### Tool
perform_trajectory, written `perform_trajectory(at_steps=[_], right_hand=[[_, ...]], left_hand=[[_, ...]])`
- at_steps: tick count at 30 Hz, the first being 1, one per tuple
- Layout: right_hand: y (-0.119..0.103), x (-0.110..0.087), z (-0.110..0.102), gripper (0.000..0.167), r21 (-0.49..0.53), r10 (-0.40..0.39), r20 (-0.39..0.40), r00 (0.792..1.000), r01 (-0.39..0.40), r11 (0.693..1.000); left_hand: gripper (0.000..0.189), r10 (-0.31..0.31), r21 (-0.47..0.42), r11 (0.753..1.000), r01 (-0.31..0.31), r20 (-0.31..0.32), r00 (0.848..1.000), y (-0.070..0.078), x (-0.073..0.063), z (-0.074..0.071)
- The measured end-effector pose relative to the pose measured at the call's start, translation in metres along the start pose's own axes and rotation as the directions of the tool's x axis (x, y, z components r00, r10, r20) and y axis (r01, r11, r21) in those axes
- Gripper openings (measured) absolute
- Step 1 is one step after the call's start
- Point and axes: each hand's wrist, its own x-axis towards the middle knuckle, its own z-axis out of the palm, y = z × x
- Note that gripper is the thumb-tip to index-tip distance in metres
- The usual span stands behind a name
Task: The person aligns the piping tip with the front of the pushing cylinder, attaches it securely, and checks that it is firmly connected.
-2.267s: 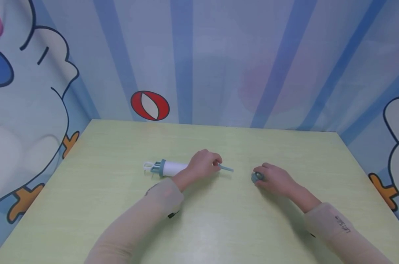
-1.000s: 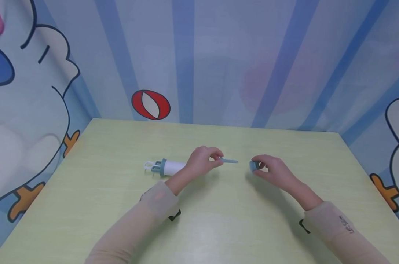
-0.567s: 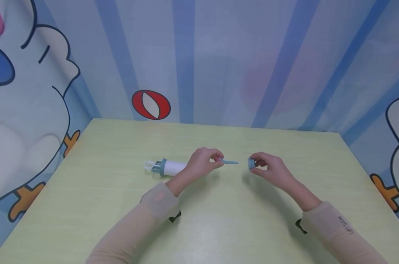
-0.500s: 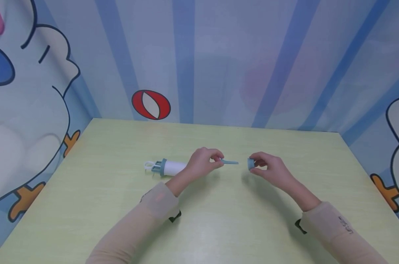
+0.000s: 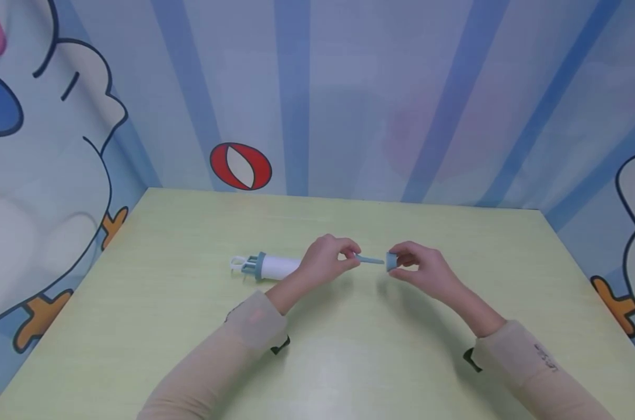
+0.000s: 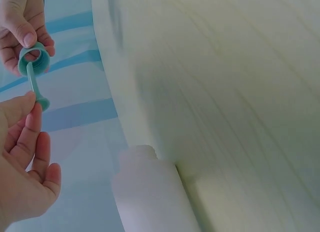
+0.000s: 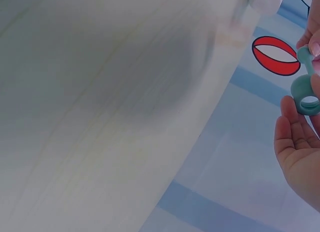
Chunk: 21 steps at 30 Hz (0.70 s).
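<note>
Less space is now left between the nozzle, pinched by the left hand, and the ring, gripped by the right hand. The ring's opening is nearly reached.

A: What does the ring look made of?
B: Smooth plastic with a slight sheen, same as the thin stick; the white tube is smooth, matt plastic
A: And the table?
B: Smooth, faintly grained, softly glossy; the sleeves are matt cloth
</note>
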Motion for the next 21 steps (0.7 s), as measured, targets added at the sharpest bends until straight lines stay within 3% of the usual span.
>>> perform_trajectory(at_steps=[6, 21], right_hand=[[-0.004, 0.000, 0.003, 0.032, 0.018, -0.032, 0.004, 0.999, 0.032, 0.999], [-0.012, 0.000, 0.009, 0.031, 0.042, -0.070, 0.013, 0.997, 0.069, 0.997]], left_hand=[[0.024, 0.036, 0.050, 0.998, -0.036, -0.009, 0.999, 0.003, 0.000, 0.002], [0.024, 0.061, 0.013, 0.998, -0.061, 0.001, 0.998, 0.009, -0.002, 0.004]])
